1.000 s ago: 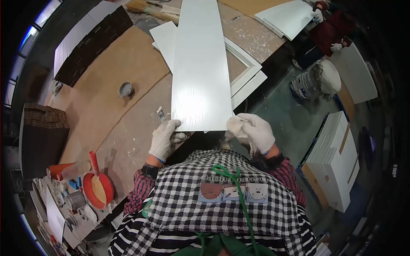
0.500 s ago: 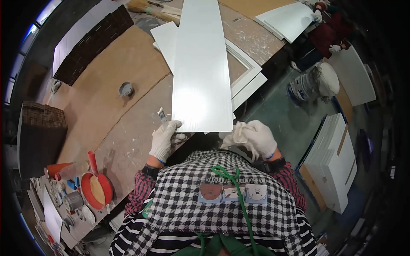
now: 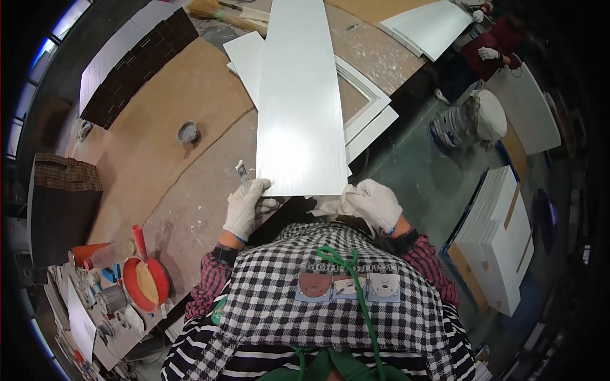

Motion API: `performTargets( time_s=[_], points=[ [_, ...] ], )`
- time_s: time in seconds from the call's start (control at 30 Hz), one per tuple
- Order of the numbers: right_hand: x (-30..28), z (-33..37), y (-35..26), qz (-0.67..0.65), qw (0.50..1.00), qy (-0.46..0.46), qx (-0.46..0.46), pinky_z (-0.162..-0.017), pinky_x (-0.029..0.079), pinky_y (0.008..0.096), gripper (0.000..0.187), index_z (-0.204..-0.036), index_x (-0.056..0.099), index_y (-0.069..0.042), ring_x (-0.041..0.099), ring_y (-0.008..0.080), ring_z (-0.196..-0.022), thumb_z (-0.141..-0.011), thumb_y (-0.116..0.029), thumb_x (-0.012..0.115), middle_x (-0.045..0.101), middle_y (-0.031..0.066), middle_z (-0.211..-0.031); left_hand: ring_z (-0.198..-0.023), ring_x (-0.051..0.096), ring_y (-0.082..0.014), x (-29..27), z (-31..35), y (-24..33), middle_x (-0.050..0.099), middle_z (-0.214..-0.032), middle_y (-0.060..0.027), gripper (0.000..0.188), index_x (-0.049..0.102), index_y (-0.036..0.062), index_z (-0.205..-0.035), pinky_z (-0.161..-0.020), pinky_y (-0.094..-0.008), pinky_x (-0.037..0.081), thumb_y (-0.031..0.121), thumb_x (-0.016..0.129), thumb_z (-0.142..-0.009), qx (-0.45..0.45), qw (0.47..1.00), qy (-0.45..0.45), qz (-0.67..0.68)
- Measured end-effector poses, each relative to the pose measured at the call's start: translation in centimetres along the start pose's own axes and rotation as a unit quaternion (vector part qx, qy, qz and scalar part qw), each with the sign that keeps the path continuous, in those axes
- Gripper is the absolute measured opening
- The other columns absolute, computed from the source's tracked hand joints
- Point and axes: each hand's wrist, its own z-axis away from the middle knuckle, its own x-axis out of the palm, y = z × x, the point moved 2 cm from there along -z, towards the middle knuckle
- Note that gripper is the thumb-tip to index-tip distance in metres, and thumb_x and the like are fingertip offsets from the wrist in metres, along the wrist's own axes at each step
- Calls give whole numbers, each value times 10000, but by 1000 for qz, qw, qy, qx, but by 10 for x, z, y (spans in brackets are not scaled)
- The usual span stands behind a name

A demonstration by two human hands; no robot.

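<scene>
A long glossy white panel (image 3: 300, 114) stretches away from me, its near edge just in front of my apron. My left hand (image 3: 243, 209), in a white knit glove, is closed on the panel's near left corner. A small blade smeared with white paste (image 3: 242, 170) pokes out beyond that hand; whether the hand holds it too is hard to see. My right hand (image 3: 376, 204), also gloved, is closed on a crumpled off-white cloth (image 3: 335, 206) at the panel's near right corner. Under the panel lie a white frame (image 3: 368, 101) and other white boards (image 3: 246, 63).
A grey bowl (image 3: 188, 132) sits on the brown board to the left. Near left are a red pan (image 3: 135, 286) and a metal can (image 3: 112, 298). Stacked white panels (image 3: 486, 238) and a wrapped bucket (image 3: 486, 117) stand to the right. A gloved co-worker (image 3: 495, 51) is at far right.
My right hand has shifted a little left, bringing the cloth up against the panel's near right corner. My left hand and the panel have hardly moved. The co-worker's lower hand has moved up and left.
</scene>
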Motion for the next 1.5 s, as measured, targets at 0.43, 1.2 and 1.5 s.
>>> performTargets(
  time_s=[0.43,1.2,1.5],
  points=[
    [-8,-4,-23,-75,997,-21,10,-713,522,302,480,-931,694,30,678,181,-748,-891,-446,652,708,125,-792,-656,689,-143,3,0,0,702,-886,-103,266,647,4,-1116,-593,-230,565,243,611,-1006,2,1000,1,7],
    [10,-24,5,-98,995,-31,9,-687,518,322,511,-879,708,33,657,173,-727,-871,-477,672,705,125,-795,-662,689,-141,4,0,0,705,-869,-106,283,652,-6,-1123,-600,-233,570,245,623,-997,-1,1000,24,-5],
    [-8,-1,35,13,998,-61,-2,-625,502,325,502,-794,686,7,613,171,-644,-860,-491,698,664,101,-701,-654,686,-132,7,3,3,705,-857,-96,273,659,-6,-1103,-591,-221,554,238,637,-984,14,1000,20,2]
  ],
)
